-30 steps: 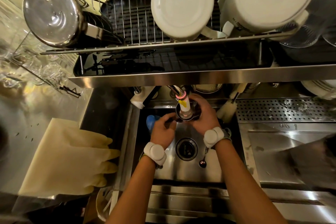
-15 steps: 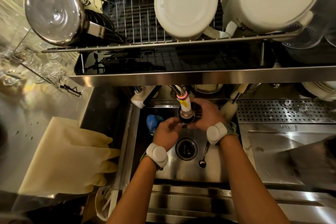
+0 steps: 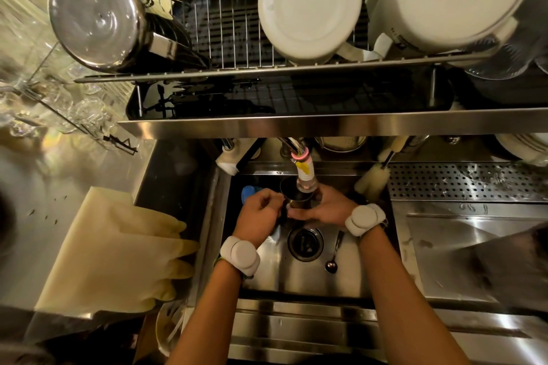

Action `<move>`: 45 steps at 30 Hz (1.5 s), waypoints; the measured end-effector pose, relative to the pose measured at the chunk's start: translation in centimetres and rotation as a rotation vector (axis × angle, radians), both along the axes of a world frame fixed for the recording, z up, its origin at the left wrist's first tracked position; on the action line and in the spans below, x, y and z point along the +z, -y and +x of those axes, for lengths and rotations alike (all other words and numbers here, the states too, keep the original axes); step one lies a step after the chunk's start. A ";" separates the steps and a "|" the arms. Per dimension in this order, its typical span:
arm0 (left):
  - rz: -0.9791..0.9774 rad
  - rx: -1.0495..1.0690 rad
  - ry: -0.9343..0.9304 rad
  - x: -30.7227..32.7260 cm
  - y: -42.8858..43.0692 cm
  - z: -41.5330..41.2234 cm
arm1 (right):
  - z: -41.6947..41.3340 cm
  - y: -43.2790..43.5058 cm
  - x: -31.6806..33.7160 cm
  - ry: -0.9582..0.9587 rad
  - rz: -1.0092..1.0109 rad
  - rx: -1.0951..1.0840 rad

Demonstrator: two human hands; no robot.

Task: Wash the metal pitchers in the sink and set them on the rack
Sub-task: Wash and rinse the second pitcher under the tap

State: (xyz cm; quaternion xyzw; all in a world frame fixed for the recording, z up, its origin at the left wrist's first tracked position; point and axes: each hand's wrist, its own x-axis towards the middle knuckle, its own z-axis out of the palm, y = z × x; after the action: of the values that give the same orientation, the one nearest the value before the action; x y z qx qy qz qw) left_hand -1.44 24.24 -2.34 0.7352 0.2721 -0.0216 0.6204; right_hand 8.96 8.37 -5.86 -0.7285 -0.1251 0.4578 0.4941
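From the head camera we look down into a brushed stainless-steel sink (image 3: 296, 278) with a round dark drain (image 3: 305, 243) at its centre and a small long-handled spoon (image 3: 333, 255) lying just beside the drain. Over the basin, both hands hold a small cylindrical metal pitcher (image 3: 292, 195), its open mouth right under the tap nozzle (image 3: 305, 175), a clear tube with a yellow label and a pink ring. The left hand (image 3: 261, 213) has its fingers curled tight against the pitcher's left side, by the handle. The right hand (image 3: 326, 207) wraps its fingers round the smooth body from the other side. Each wrist wears a pale rounded band. A blue sponge (image 3: 249, 191) sits behind the left hand, and a fuzzy cream bottle brush (image 3: 372, 181) leans at the sink's back right corner beside a perforated steel drainboard (image 3: 462, 184). On the counter to the left lie limp cream rubber gloves (image 3: 118, 252). Above, a wire rack (image 3: 237, 24) carries a shiny steel pitcher (image 3: 98, 15) lying tipped with its base toward us, and two white pitchers (image 3: 308, 3), also bottom-out, with matte flat bases.
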 end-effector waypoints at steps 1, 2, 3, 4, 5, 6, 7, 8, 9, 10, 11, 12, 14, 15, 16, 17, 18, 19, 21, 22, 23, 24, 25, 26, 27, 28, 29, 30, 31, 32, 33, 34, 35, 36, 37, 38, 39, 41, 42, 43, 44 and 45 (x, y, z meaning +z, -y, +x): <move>0.026 -0.006 0.023 0.1 -0.1 0.0 | -0.4 -0.2 -0.4 -0.055 0.029 -0.034; 0.055 -0.024 0.040 0.2 -0.3 0.0 | -0.6 -0.4 -0.8 -0.085 0.049 -0.064; 0.084 -0.050 0.057 0.4 -0.6 0.0 | -0.8 -0.7 -1.0 -0.087 0.074 -0.088; 0.112 -0.081 0.071 0.5 -0.7 -0.1 | -1.0 -0.9 -1.2 -0.043 0.101 -0.102; 0.132 -0.106 0.084 0.6 -0.9 -0.2 | -1.2 -1.1 -1.2 0.017 0.128 -0.121; 0.146 -0.121 0.096 0.6 -1.1 -0.4 | -1.3 -1.4 -1.1 0.078 0.150 -0.143; 0.158 -0.125 0.113 0.7 -1.2 -0.5 | -1.3 -1.6 -1.1 0.132 0.162 -0.169; 0.170 -0.122 0.129 0.7 -1.3 -0.5 | -1.2 -1.8 -1.1 0.177 0.157 -0.182; 0.182 -0.118 0.141 0.6 -1.3 -0.5 | -1.1 -1.9 -1.2 0.216 0.148 -0.187; 0.195 -0.114 0.148 0.5 -1.3 -0.5 | -1.0 -2.0 -1.3 0.245 0.138 -0.189; 0.206 -0.112 0.151 0.4 -1.2 -0.4 | -1.0 -1.9 -1.3 0.262 0.128 -0.195; 0.218 -0.107 0.150 0.1 -1.2 -0.3 | -0.9 -1.8 -1.4 0.270 0.122 -0.203; 0.241 -0.093 0.148 -0.5 -1.2 -0.3 | -0.9 -1.5 -1.6 0.280 0.116 -0.214; 0.247 -0.086 0.149 -0.8 -1.2 -0.2 | -0.8 -1.2 -1.6 0.283 0.107 -0.224; 0.249 -0.079 0.150 -1.2 -1.1 -0.2 | -0.8 -1.0 -1.5 0.296 0.094 -0.232; 0.249 -0.071 0.152 -1.5 -1.0 -0.1 | -0.7 -0.8 -1.4 0.314 0.088 -0.239; 0.250 -0.063 0.149 -1.7 -0.8 0.0 | -0.7 -0.6 -1.3 0.330 0.087 -0.242; 0.253 -0.058 0.145 -1.8 -0.5 0.0 | -0.6 -0.3 -1.2 0.347 0.091 -0.240; 0.240 -0.040 0.130 -1.8 -0.2 0.2 | -0.6 0.0 -0.8 0.355 0.100 -0.240; 0.219 -0.021 0.118 -1.7 -0.1 0.4 | -0.7 0.2 -0.7 0.352 0.103 -0.250; 0.205 -0.006 0.108 -1.7 -0.2 0.5 | -0.7 0.3 -0.6 0.345 0.107 -0.266; 0.209 0.002 0.100 -1.6 -0.4 0.7 | -0.8 0.3 -0.7 0.344 0.105 -0.291; 0.230 0.005 0.103 -1.6 -0.7 0.8 | -0.8 0.4 -0.8 0.354 0.089 -0.315; 0.251 0.015 0.103 -1.4 -1.1 1.1 | -0.9 0.4 -0.9 0.374 0.069 -0.335; 0.267 0.032 0.108 -1.1 -1.4 1.3 | -0.9 0.4 -1.1 0.393 0.037 -0.341; 0.279 0.055 0.119 -0.7 -1.8 1.5 | -0.9 0.4 -1.4 0.416 0.003 -0.322; 0.289 0.080 0.130 -0.3 -2.2 1.9 | -0.8 0.3 -1.5 0.438 -0.036 -0.278; 0.296 0.102 0.144 0.3 -2.6 2.3 | -0.8 0.3 -1.7 0.443 -0.068 -0.228; 0.308 0.131 0.167 0.9 -3.1 2.8 | -0.9 0.1 -1.8 0.428 -0.069 -0.187; 0.316 0.167 0.202 1.8 -3.5 3.4 | -1.0 -0.1 -2.0 0.398 -0.049 -0.170; 0.339 0.209 0.236 2.6 -3.7 4.0 | -1.1 -0.3 -2.1 0.366 -0.026 -0.184; 0.371 0.250 0.266 3.5 -3.8 4.5 | -1.3 -0.5 -2.2 0.340 -0.008 -0.227; 0.388 0.277 0.289 4.1 -4.1 5.1 | -1.4 -0.7 -2.3 0.326 0.001 -0.287; 0.377 0.288 0.297 4.5 -4.2 5.6 | -1.6 -0.8 -2.5 0.326 -0.002 -0.348; 0.383 0.290 0.274 4.9 -4.5 6.0 | -1.7 -1.0 -2.4 0.350 -0.023 -0.379; 0.402 0.254 0.238 5.3 -4.6 6.5 | -1.7 -0.9 -2.5 0.386 -0.057 -0.375; 0.462 0.213 0.195 5.1 -5.1 7.2 | -1.6 -0.8 -2.5 0.415 -0.084 -0.341; 0.799 -0.015 0.030 4.4 -6.2 8.6 | -1.4 -0.7 -2.5 0.397 -0.081 -0.275; 0.923 -0.123 -0.062 4.4 -6.4 9.2 | -1.4 -0.7 -2.4 0.363 -0.056 -0.270; 1.055 -0.235 -0.129 4.3 -6.8 9.7 | -1.5 -0.8 -2.3 0.332 -0.031 -0.289; 1.104 -0.303 -0.207 4.7 -7.0 10.0 | -1.6 -1.0 -2.3 0.319 -0.023 -0.329; 1.108 -0.370 -0.265 4.7 -7.2 10.3 | -1.6 -1.2 -2.4 0.334 -0.025 -0.372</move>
State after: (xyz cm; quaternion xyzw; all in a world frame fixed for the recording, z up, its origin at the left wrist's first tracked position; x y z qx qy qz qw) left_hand 8.81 31.39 2.41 0.9754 0.1856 -0.0758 0.0913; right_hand 7.34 9.57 -8.24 -0.8107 -0.0631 0.2336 0.5331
